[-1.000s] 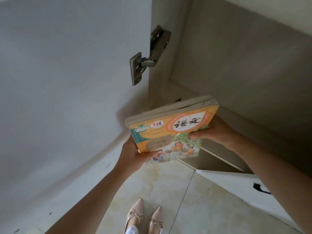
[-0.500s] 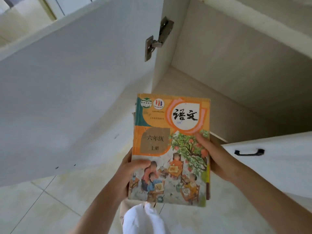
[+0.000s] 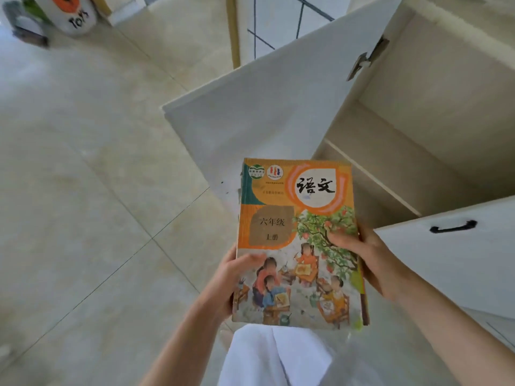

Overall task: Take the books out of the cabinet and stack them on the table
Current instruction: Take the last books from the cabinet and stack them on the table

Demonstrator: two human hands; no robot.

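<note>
At 5 o'clock of the open cabinet, books are out, left hand and right hand clamping the stack's side edges; worktop not visible, so stacking is still pending.

A home, by the look of it: pale glossy floor tiles, a low white laminate cabinet with its door open, and a white container lettered "TOYS" on the floor.
</note>
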